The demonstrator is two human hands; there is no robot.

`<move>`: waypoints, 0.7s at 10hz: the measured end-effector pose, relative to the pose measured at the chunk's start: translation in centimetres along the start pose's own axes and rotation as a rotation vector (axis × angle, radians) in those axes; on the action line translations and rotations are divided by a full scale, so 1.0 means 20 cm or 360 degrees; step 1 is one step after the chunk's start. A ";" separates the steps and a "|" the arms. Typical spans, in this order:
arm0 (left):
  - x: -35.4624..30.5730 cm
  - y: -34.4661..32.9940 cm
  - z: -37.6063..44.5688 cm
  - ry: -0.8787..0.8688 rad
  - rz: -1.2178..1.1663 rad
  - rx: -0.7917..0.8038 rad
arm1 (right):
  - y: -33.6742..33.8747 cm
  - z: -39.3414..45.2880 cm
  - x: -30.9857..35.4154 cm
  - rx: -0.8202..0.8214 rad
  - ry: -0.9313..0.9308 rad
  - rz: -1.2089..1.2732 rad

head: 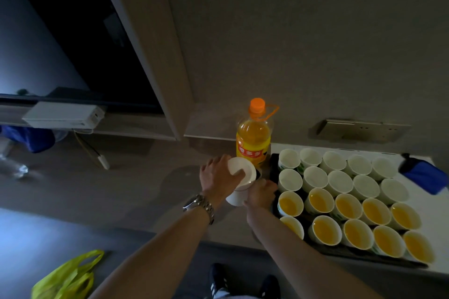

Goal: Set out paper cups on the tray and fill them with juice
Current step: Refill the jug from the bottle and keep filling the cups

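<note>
A dark tray (273,167) on the counter carries several white paper cups. The two far rows, such as this empty cup (339,181), hold nothing; the two near rows, such as this filled cup (347,206), hold orange juice. A juice bottle (254,136) with an orange cap stands upright just left of the tray's far corner. My left hand (218,175) grips the top of a stack of white cups (239,182) lying tilted beside the tray. My right hand (261,193) holds the lower part of that stack, with its fingers hidden.
A blue pouch (424,176) lies at the far right of the counter. A yellow-green plastic bag (69,277) sits on the floor at lower left. A white box (63,114) rests on a shelf at left, near a crumpled clear bottle (13,167). My shoes (218,281) show below.
</note>
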State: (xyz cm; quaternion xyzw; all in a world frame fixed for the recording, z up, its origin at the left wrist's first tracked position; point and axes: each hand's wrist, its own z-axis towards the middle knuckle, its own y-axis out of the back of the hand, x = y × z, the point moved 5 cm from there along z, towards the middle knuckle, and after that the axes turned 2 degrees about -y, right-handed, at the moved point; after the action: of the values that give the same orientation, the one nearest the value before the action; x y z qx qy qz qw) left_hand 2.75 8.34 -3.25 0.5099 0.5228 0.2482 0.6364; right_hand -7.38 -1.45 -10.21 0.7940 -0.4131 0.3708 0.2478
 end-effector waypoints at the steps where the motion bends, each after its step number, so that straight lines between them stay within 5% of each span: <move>1: -0.03 0.00 -0.01 0.0038 0.0133 -0.0015 | 0.00 0.02 0.09 0.0078 0.0123 -0.0080; 5: -0.18 0.00 -0.01 -0.0106 0.0797 0.0313 | -0.04 0.11 0.01 0.0392 0.0101 -0.0079; 7: -0.12 0.10 0.03 -0.0097 0.0235 0.0253 | -0.07 0.16 -0.02 0.0327 -0.0021 0.0058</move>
State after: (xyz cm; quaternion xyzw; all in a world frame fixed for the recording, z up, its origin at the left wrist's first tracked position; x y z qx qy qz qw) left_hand 2.86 6.76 -0.46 0.6033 0.4823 0.2366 0.5894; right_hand -5.16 -2.79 -12.63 0.8101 -0.3889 0.4104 0.1555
